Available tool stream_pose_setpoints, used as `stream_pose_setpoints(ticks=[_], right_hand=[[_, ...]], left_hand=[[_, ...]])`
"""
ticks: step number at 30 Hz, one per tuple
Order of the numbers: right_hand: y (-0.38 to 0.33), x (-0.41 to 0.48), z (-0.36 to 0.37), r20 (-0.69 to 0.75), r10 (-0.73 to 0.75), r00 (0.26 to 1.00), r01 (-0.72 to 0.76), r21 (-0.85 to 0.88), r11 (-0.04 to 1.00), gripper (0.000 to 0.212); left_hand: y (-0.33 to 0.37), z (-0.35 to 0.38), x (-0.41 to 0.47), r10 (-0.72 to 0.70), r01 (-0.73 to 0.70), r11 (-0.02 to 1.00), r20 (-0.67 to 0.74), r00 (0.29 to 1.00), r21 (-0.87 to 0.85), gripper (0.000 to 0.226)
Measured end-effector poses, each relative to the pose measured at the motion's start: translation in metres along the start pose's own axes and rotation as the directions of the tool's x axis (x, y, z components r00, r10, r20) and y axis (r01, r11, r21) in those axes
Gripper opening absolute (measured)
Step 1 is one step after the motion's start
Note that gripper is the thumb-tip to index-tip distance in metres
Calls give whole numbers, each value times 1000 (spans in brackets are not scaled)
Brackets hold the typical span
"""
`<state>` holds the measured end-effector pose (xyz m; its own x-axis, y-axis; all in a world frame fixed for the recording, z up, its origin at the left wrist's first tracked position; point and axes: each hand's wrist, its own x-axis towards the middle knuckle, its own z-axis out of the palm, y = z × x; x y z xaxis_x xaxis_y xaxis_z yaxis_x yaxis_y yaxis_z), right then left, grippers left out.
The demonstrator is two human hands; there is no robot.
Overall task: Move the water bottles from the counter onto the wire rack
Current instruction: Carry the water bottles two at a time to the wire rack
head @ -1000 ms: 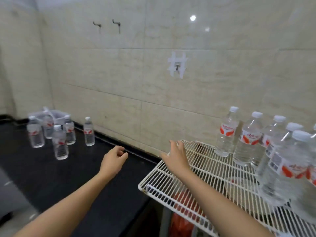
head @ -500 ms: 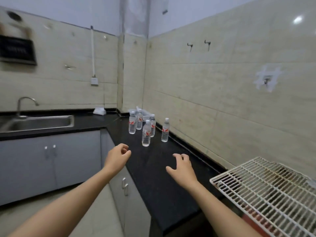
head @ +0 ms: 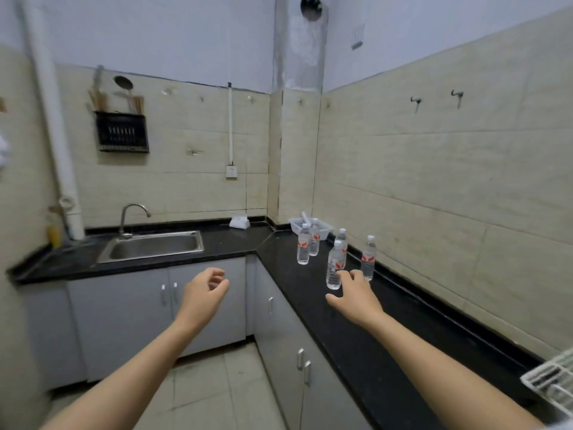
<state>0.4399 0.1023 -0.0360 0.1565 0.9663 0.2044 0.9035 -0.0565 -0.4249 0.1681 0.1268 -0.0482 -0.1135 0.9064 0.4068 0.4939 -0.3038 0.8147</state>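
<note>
Several clear water bottles with red-and-white labels stand on the black counter (head: 313,293) near the corner. The nearest bottle (head: 334,265) is just beyond my right hand (head: 356,297), whose fingers are spread and relaxed, reaching toward it without holding it. Another bottle (head: 368,258) stands by the wall, and two more (head: 303,244) stand further back. My left hand (head: 206,288) hangs in the air over the cabinets, loosely curled and empty. Only a corner of the white wire rack (head: 550,380) shows at the bottom right edge.
A white basket (head: 324,227) sits in the counter's corner behind the bottles. A steel sink (head: 155,246) with a tap is set in the left counter. Grey cabinets run below, and tiled floor lies between them.
My view has swung left from the rack toward the counter corner. The rack has slid almost out of view. My right hand has moved up to the nearest bottle.
</note>
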Motion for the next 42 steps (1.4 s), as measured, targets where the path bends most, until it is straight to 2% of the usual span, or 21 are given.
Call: stream_pose_setpoints(ticks=[7,11,13,18,25,31,36,42], right_hand=[[-76,21,64,36,-43,998,43,-4,999,61],[-86,27,100,138,-59,989,71,-84,994,62],[-87,43,106,120,-47,992,57,-83,995,63],[-89,102,117,50,-7,999,6,3,1000,64],[-103,211,161,72,-70,995,69,23,997,65],[-115,309,194,101,-115,988,110,47,993,65],[-126,371,240,209,-97,973,91,37,995,64],[-152,453,295,235,-101,967,101,12,995,64]], left_hand=[[-91,-61,28,-92,92,996,-8,996,-3,19],[-134,-63,36,-189,190,982,47,981,0,18],[-148,-62,45,-206,206,979,58,977,-4,18],[-168,-62,94,-169,167,985,34,985,41,17],[-191,-46,204,-126,125,986,4,992,110,18],[-230,-29,287,-152,155,985,-46,987,77,13],[-288,-20,330,-225,228,966,-35,974,122,10],[-350,-8,437,-247,251,963,-51,968,94,19]])
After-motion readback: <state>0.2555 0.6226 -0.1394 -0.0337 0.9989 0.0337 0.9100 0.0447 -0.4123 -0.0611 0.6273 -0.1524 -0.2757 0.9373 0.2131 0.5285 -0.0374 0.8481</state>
